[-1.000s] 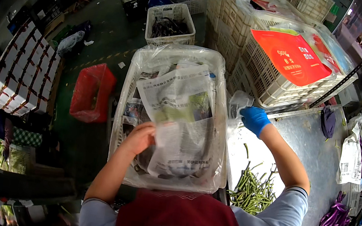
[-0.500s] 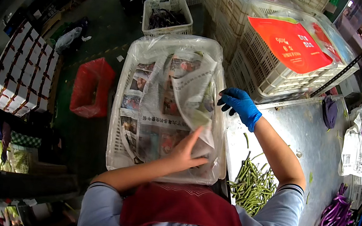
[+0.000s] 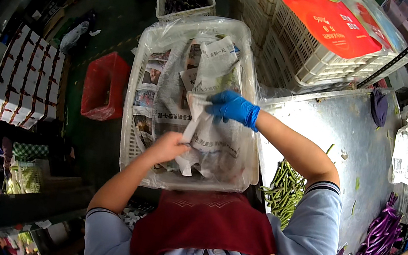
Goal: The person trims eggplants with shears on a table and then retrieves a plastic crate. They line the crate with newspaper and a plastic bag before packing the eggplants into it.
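A white plastic crate (image 3: pixel 128 137), lined with clear plastic film, stands in front of me. Sheets of printed newspaper (image 3: pixel 172 93) cover what is inside it, and some green shows near the right wall. My bare left hand (image 3: pixel 166 146) is closed on the lower left edge of a raised, creased newspaper sheet (image 3: pixel 215 139). Higher up, my right hand (image 3: pixel 234 107), in a blue glove, pinches the same sheet at its upper edge; its fingertips are partly hidden by the paper.
To the right, a metal table (image 3: pixel 345 150) bears green beans (image 3: pixel 283 193) and long purple eggplants (image 3: pixel 379 243). Stacked crates (image 3: pixel 296 67) with an orange-red sheet (image 3: pixel 332 27) rise behind it. A red bin (image 3: pixel 105 85) stands left; another crate (image 3: pixel 160 6) stands beyond mine.
My right hand has moved from the crate's right rim to the paper and taken hold of it. My left hand has shifted left and nearer. The upper newspaper sheet is now lifted and folded toward me.
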The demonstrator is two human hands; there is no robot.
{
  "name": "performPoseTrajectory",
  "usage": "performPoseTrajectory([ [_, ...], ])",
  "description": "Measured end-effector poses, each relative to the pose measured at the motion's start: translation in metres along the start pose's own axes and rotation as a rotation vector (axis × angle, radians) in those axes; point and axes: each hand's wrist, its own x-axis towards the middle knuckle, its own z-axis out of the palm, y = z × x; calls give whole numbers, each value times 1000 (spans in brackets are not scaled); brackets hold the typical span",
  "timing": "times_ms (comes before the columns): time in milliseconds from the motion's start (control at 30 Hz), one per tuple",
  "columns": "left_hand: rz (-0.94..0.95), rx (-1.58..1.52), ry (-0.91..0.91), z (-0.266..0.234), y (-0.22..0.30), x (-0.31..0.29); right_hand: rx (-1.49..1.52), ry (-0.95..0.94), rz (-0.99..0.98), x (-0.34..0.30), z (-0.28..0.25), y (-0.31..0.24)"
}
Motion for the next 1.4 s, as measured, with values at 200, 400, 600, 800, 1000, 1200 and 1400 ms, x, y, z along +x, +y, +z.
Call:
performPoseTrajectory([
  [200, 318, -26, -254, -1, 79, -6, 78, 177, -120, -55, -33, -16],
  [400, 463, -328, -211, 91, 56, 55, 917, 565, -233, -119, -68, 69],
  [600, 653, 813, -164, 131, 64, 90, -407, 1225, -86, -166, -114, 221],
  [800, 689, 815, -198, 152, 63, 49, -639, 787, -566, -84, -27, 39],
  [1000, 656, 580, 240, 77, 56, 49, -818, 738, -321, -30, -11, 103],
  [1200, 569, 1120, 81, 63, 31, 77, -719, 714, -390, -30, -7, 99],
  [1400, 876, 1456, -247, 60, 36, 100, -655, 722, -355, -30, -8, 101],
])
